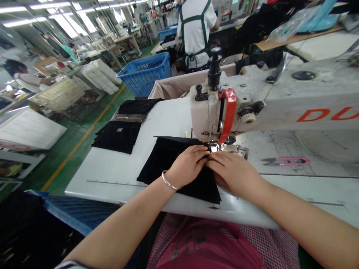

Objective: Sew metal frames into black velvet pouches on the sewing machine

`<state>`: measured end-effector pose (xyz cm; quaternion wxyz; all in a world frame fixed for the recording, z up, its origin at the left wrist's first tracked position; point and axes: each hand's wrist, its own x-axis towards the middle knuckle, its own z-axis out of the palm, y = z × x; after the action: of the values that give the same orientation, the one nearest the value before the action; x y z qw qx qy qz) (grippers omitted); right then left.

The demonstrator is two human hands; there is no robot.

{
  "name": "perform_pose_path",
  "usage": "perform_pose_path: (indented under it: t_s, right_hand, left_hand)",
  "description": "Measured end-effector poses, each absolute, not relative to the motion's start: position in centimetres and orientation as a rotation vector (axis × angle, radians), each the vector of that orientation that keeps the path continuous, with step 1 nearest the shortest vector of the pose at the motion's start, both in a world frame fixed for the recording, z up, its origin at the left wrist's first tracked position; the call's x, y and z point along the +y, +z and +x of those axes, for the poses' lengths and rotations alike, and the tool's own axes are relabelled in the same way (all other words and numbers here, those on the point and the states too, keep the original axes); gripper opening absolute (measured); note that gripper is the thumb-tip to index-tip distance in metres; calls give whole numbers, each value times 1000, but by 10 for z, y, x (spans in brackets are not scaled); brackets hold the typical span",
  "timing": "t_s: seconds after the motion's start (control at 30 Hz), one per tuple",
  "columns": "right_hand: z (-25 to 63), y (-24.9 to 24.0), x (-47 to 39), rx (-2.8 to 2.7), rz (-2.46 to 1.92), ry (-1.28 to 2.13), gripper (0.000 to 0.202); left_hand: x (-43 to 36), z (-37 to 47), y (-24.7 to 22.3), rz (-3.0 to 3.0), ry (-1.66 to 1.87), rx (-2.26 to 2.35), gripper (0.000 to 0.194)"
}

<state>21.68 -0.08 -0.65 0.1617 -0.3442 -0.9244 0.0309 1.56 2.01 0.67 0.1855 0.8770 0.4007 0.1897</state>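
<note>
A black fabric piece (159, 160) lies on the white sewing table (109, 175), its right edge at the presser foot of the sewing machine (207, 112). My left hand (189, 166) rests on top of this fabric, fingers closed together close to the needle area. Right beside it, my right hand (234, 172) pinches the fabric's edge just in front of the presser foot. The fingertips of both hands nearly meet and hide the exact stitching spot.
Black pieces with a zipper (120, 129) lie at the table's far left. Pink thread snips (286, 161) rest on the machine bed at right. A blue basket (147, 74) stands behind the table; another blue crate (75, 211) holds dark fabric at lower left. A co-worker (196, 33) stands beyond.
</note>
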Motion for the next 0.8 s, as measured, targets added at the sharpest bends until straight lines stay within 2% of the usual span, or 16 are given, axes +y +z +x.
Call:
perform_pose_path:
  t_s: [0.03, 0.13, 0.17, 0.27, 0.4, 0.5, 0.63, 0.7, 0.8]
  right_hand:
    - [218, -5, -7, -2637, -937, 100, 28]
    - [222, -5, -24, -2567, -867, 180, 31]
    - [223, -6, -28, -2515, -873, 219, 32]
    - [224, -10, -34, -2379, -905, 335, 35]
    - [218, -7, -42, -2483, -908, 371, 43]
    - [224, 3, -46, -2609, -894, 400, 50]
    - [261, 12, -32, -2699, -897, 378, 61]
    - [277, 9, -15, -2698, -993, 246, 55]
    - [276, -1, 10, -2637, -1134, 118, 31]
  left_hand:
    - [11, 12, 11, 2466, 479, 1107, 40]
    - [-21, -8, 19, 2534, 294, 1100, 98]
    - [-29, -17, 20, 2590, 232, 1124, 100]
    - [-39, -51, 27, 2827, 146, 1176, 63]
    - [-39, -75, 51, 2964, 19, 1116, 63]
    - [-50, -56, 59, 2844, -126, 1144, 60]
    - [-59, -13, 40, 2777, 66, 992, 57]
    - [-56, -2, 27, 2773, 221, 947, 42]
    - [-49, 0, 16, 2682, 430, 947, 28]
